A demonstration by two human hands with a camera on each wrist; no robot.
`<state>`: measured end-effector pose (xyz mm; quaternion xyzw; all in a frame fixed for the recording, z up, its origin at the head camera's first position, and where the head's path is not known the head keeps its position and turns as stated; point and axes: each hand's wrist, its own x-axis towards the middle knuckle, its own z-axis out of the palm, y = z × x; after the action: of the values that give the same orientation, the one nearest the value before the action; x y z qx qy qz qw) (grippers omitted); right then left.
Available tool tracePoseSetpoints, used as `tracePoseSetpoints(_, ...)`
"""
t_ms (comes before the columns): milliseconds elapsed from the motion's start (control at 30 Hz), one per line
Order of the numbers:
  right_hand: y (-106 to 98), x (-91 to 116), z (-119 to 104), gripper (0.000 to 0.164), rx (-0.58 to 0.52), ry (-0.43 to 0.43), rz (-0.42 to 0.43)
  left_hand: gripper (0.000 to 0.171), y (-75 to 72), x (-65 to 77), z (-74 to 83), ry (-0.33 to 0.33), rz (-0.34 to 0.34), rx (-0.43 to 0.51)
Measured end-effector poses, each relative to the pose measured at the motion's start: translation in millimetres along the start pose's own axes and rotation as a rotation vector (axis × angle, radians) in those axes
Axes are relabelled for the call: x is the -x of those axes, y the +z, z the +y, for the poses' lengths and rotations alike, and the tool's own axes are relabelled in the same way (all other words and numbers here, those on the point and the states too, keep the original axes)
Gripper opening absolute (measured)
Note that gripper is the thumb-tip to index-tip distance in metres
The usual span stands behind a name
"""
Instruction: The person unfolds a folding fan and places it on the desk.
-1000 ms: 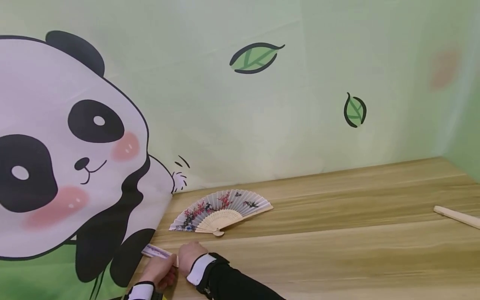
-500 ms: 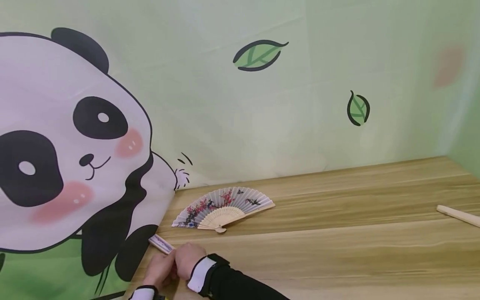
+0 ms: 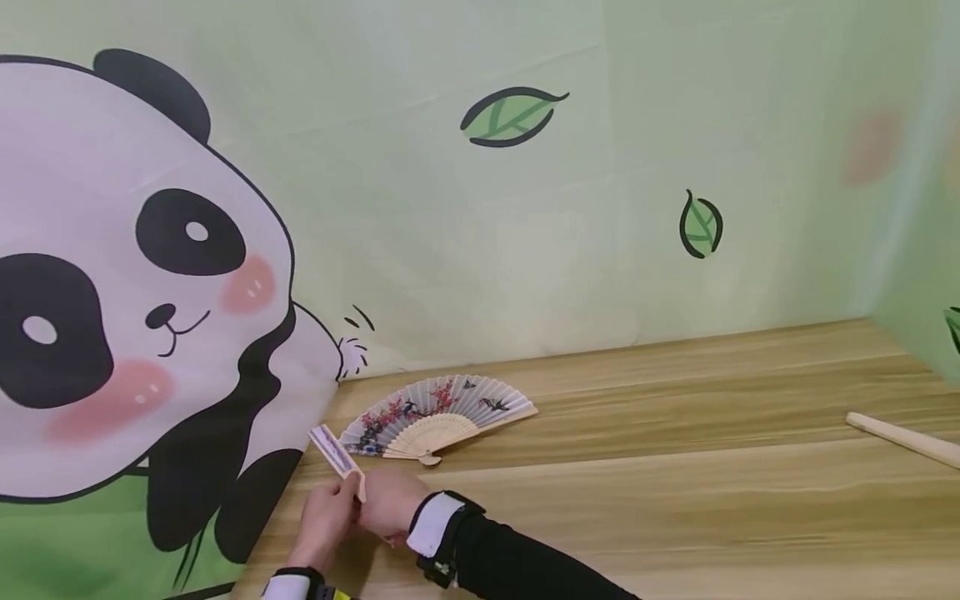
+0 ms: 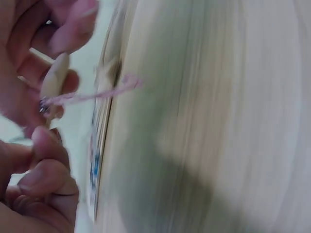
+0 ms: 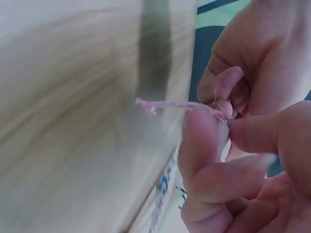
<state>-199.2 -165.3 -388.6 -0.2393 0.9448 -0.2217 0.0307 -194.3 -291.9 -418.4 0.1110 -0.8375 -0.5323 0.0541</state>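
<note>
A folded hand fan (image 3: pixel 335 452) with a printed purple-and-white edge slants up between the two hands in the head view. My left hand (image 3: pixel 324 518) pinches it near its lower part. Close against it, my right hand (image 3: pixel 393 502) holds the pale rivet end (image 4: pixel 54 80) with thumb and fingers. From that end a pink cord (image 5: pixel 175 104) sticks out, also plain in the left wrist view. Behind the hands, an open fan (image 3: pixel 442 412) with red blossoms and dark birds lies spread on the wooden table (image 3: pixel 637 508).
A pale, narrow wooden piece (image 3: pixel 903 437) lies at the right, cut off by the frame. A green backdrop (image 3: pixel 585 250) with a painted panda (image 3: pixel 187 333) stands behind and left of the table. The panda part of the cloth borders the table's left side.
The folded fan's far end has swung up and now overlaps the open fan's left end in the head view. The right forearm has shifted right. Both hands stay close together.
</note>
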Motion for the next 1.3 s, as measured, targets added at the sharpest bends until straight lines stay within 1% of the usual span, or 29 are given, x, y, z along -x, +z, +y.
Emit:
tracePoseSetpoints(67,-8.3,4.9,5.5,0.031,-0.032,0.005,0.016,0.042,7.8,0.5,7.4,0.018,0.016,0.015)
tracePoseSetpoints(167,-20.7,13.9,14.0,0.029,-0.038,-0.001,0.070,0.042,20.4,2.1,17.6,0.046,0.029,0.047)
tracePoseSetpoints(200,-24.8,16.8,17.5,0.028,-0.056,0.000,0.087,0.042,24.8,2.6,21.2,0.062,0.032,0.046)
tracePoseSetpoints(367,-45.7,30.1,39.9,0.023,-0.124,0.022,0.138,0.041,49.4,5.9,41.6,0.118,-0.021,0.124)
tracePoseSetpoints(467,-56.5,37.4,57.4,0.019,-0.244,0.009,0.161,0.039,66.9,8.7,54.6,0.126,-0.064,0.189)
tracePoseSetpoints(567,-67.5,46.9,76.0,0.016,-0.374,0.005,0.175,0.037,85.3,12.3,68.5,0.140,-0.097,0.214)
tracePoseSetpoints(600,-72.2,51.1,82.2,0.017,-0.413,0.008,0.173,0.037,91.6,13.6,73.6,0.146,-0.112,0.224)
tracePoseSetpoints(700,-89.4,65.8,100.2,0.017,-0.459,0.028,0.176,0.037,111.0,18.6,89.6,0.179,-0.166,0.262)
tracePoseSetpoints(800,-110.1,83.4,118.3,0.019,-0.490,0.062,0.159,0.037,130.9,24.6,107.6,0.209,-0.247,0.308)
tracePoseSetpoints(900,-130.3,100.0,136.2,0.026,-0.553,0.099,0.149,0.037,150.5,29.5,125.2,0.242,-0.328,0.342)
tracePoseSetpoints(1000,-147.3,112.0,153.1,0.033,-0.622,0.117,0.178,0.037,169.3,32.2,141.8,0.268,-0.399,0.380)
tracePoseSetpoints(1167,-168.3,128.2,178.5,0.038,-0.685,0.140,0.264,0.036,198.1,37.3,165.0,0.261,-0.479,0.437)
tracePoseSetpoints(1233,-175.4,136.4,188.0,0.038,-0.718,0.146,0.274,0.035,207.6,41.1,172.5,0.261,-0.514,0.458)
tracePoseSetpoints(1300,-183.0,145.5,197.0,0.037,-0.762,0.141,0.255,0.035,215.1,45.7,179.0,0.262,-0.561,0.483)
